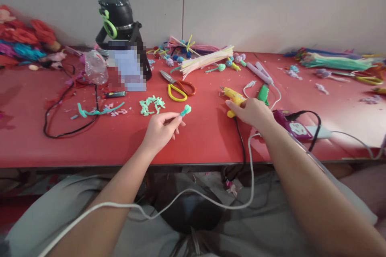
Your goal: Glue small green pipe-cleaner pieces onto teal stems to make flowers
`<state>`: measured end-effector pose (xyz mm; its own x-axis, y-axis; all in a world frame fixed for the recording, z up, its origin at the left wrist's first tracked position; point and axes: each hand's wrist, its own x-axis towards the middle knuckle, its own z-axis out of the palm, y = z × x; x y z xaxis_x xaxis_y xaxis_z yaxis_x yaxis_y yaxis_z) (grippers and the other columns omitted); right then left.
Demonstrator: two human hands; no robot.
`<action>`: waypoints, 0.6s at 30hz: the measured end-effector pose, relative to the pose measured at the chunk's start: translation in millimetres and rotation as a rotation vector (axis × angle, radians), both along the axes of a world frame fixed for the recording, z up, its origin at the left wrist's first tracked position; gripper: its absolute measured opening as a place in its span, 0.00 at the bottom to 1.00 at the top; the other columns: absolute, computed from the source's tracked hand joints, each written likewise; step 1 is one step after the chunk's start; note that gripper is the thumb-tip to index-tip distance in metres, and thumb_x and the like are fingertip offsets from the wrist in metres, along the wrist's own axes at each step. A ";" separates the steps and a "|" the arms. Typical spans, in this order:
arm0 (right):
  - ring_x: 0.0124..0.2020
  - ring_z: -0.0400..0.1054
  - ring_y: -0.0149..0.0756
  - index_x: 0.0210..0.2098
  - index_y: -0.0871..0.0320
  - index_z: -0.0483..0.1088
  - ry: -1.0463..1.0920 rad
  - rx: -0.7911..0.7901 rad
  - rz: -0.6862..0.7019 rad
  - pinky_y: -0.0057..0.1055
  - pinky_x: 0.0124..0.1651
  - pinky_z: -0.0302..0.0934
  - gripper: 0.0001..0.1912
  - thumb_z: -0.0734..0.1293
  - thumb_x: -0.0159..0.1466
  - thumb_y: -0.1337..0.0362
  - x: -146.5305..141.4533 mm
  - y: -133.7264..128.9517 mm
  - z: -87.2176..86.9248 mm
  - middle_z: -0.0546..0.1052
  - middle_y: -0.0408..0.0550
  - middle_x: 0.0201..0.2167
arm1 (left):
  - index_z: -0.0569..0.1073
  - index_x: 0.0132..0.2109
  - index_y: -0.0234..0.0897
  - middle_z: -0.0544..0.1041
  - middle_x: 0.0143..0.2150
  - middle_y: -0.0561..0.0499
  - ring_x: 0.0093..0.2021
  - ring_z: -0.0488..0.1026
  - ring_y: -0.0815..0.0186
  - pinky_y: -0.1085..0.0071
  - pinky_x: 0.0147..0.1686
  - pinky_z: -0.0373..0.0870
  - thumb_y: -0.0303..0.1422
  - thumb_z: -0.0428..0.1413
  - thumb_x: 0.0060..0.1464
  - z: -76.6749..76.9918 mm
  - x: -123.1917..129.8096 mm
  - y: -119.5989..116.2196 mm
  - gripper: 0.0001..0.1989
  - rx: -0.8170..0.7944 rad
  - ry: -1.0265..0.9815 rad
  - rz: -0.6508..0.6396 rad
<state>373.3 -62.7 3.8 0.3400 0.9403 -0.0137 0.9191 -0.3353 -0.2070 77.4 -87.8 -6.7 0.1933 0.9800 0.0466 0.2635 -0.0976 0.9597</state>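
Note:
My left hand (161, 129) pinches a small teal pipe-cleaner piece (185, 110) between thumb and fingertips, just above the red table (205, 136). A little pile of similar teal bits (151, 105) lies to its upper left. My right hand (251, 113) rests on the handle of a yellow glue gun (234, 97) lying on the table, its nozzle pointing left and its black cord running off the front edge.
Yellow-handled scissors (176, 87) and orange ones lie behind the left hand. A bundle of pale pipe cleaners (208, 59), a purple power strip (294, 127), a green clip (263, 93), a black helmet-like object (116, 16) and a plastic bottle (95, 66) surround the work spot.

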 end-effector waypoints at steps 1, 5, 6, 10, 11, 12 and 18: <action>0.31 0.73 0.49 0.21 0.56 0.74 0.025 0.009 0.003 0.38 0.32 0.61 0.32 0.60 0.63 0.36 2.2 2.5 -1.8 0.75 0.56 0.22 | 0.81 0.33 0.35 0.73 0.21 0.53 0.18 0.66 0.73 0.76 0.19 0.65 0.36 0.59 0.60 0.7 0.3 -0.5 0.11 0.005 -0.001 0.010; 0.22 0.67 0.40 0.16 0.54 0.67 0.177 0.082 -0.014 0.34 0.27 0.57 0.25 0.66 0.61 0.46 11.5 5.8 -8.8 0.69 0.49 0.15 | 0.81 0.33 0.35 0.76 0.22 0.52 0.18 0.67 0.72 0.76 0.18 0.65 0.35 0.60 0.58 3.2 3.0 -2.2 0.10 0.002 -0.023 0.043; 0.21 0.66 0.39 0.16 0.54 0.67 0.245 0.107 -0.041 0.34 0.25 0.56 0.23 0.67 0.61 0.47 12.7 4.5 -10.2 0.69 0.48 0.14 | 0.81 0.32 0.35 0.76 0.22 0.52 0.18 0.67 0.72 0.76 0.17 0.65 0.35 0.60 0.58 3.1 3.3 -2.2 0.10 -0.001 -0.026 0.047; 0.20 0.67 0.35 0.24 0.56 0.70 0.746 0.255 -0.135 0.32 0.23 0.61 0.18 0.69 0.60 0.49 7.3 -8.3 -9.9 0.73 0.47 0.19 | 0.82 0.33 0.35 0.77 0.22 0.51 0.18 0.68 0.72 0.76 0.18 0.67 0.36 0.60 0.58 -0.5 2.5 -1.0 0.10 -0.010 -0.034 0.047; 0.21 0.69 0.35 0.27 0.56 0.71 0.904 0.299 -0.138 0.32 0.24 0.64 0.17 0.70 0.60 0.49 3.7 -12.4 -7.8 0.75 0.47 0.22 | 0.82 0.33 0.35 0.78 0.24 0.50 0.18 0.68 0.72 0.77 0.18 0.67 0.36 0.60 0.58 -1.5 2.2 -0.6 0.10 -0.011 -0.039 0.047; 0.23 0.70 0.35 0.30 0.56 0.71 1.056 0.333 -0.137 0.31 0.25 0.67 0.16 0.71 0.60 0.49 -0.4 -16.5 -4.8 0.77 0.48 0.26 | 0.82 0.34 0.35 0.79 0.25 0.50 0.19 0.69 0.72 0.77 0.18 0.67 0.36 0.60 0.58 -2.4 1.9 -0.4 0.10 -0.014 -0.044 0.047; 0.23 0.67 0.30 0.32 0.54 0.68 1.643 0.256 -0.049 0.28 0.29 0.70 0.07 0.71 0.56 0.62 -23.8 -31.3 14.7 0.73 0.43 0.26 | 0.81 0.32 0.35 0.78 0.25 0.50 0.20 0.69 0.72 0.78 0.17 0.66 0.35 0.60 0.58 -2.3 2.6 -0.7 0.10 -0.027 -0.054 0.044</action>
<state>349.5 -94.0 18.5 0.1476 0.9641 -0.2207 -0.3294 -0.1625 -0.9301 80.0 -88.6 -9.0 0.1483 0.9885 0.0292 0.2149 -0.0610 0.9747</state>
